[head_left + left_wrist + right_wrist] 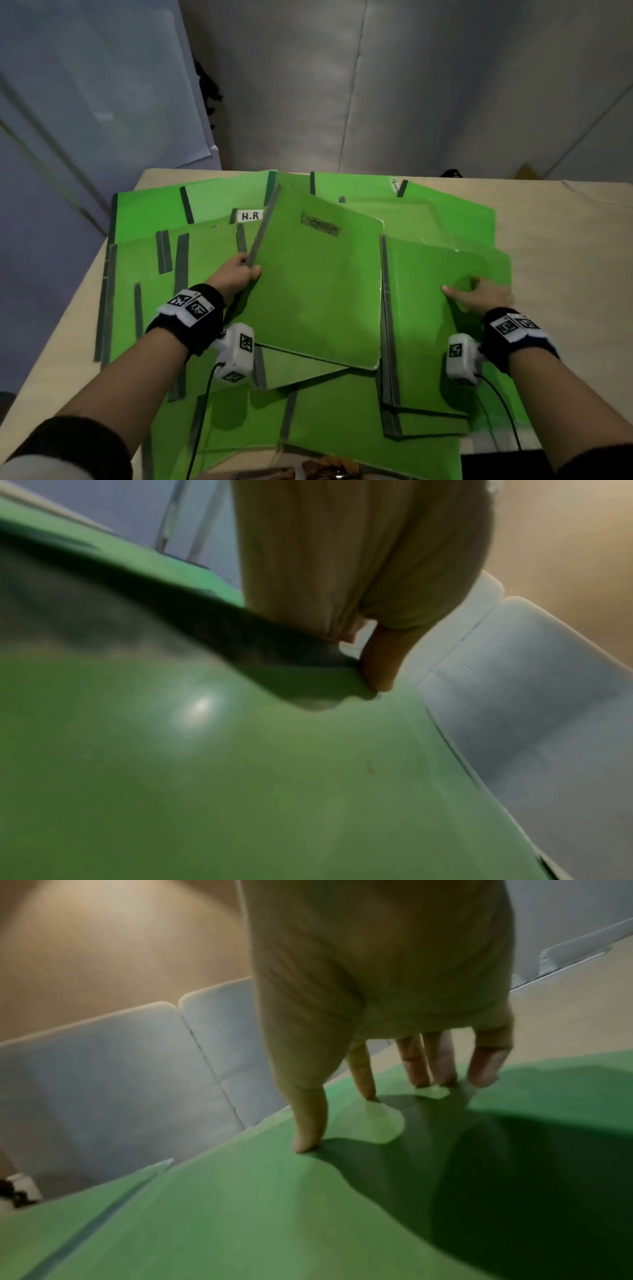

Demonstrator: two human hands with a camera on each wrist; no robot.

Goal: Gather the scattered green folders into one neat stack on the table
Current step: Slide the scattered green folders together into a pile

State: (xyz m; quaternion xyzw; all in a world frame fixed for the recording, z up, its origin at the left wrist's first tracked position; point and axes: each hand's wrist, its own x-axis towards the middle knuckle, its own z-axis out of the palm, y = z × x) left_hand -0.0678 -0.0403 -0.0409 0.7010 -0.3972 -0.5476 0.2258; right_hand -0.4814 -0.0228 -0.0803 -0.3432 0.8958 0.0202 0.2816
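Note:
Several green folders with dark spines lie overlapping across the beige table [561, 219]. My left hand [239, 274] grips the dark spine edge of the middle folder [315, 284], which is raised and tilted; the left wrist view shows my thumb [380, 666] pinching that folder [240, 777]. My right hand [479, 296] rests with spread straight fingers on the right folder [428, 325]; in the right wrist view its fingertips [308, 1145] press on the green cover [274, 1218]. One folder at the back left carries an "H.R" label [250, 216].
A grey padded wall [376, 85] stands behind the table. Bare table shows along the left edge [85, 291] and the right side. Cables [198, 428] from the wrist cameras trail over the near folders. Something brown [325, 467] lies at the near edge.

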